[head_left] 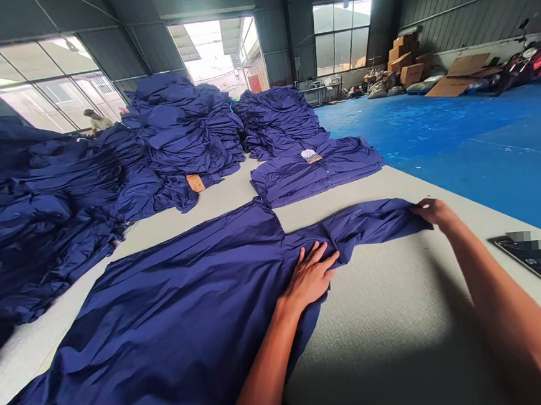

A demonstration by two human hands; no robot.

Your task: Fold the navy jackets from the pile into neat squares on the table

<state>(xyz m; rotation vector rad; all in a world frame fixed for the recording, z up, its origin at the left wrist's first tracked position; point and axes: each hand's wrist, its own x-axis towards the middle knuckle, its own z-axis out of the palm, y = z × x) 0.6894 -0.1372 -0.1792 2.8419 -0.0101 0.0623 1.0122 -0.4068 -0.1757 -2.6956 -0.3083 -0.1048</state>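
Note:
A navy blue long-sleeved garment point(180, 309) lies spread on the pale table point(382, 306), one sleeve stretched out to the right. My left hand point(310, 273) rests flat with fingers spread where that sleeve joins the body. At the far right, my right hand point(433, 210) pinches the end of the sleeve point(379, 219) between thumb and fingers. Creases run along the sleeve, and it bunches near my left fingertips. Just beyond the garment sits a folded navy stack point(292, 179) with a printed tag point(312, 156) on top.
Large heaps of navy garments point(185, 128) cover the left and back of the table, with an orange-brown card point(195, 183) at one edge. A dark flat device point(537, 262) lies at the right edge. Beyond are blue floor point(456, 125), cardboard boxes point(404, 55) and a person point(97, 121).

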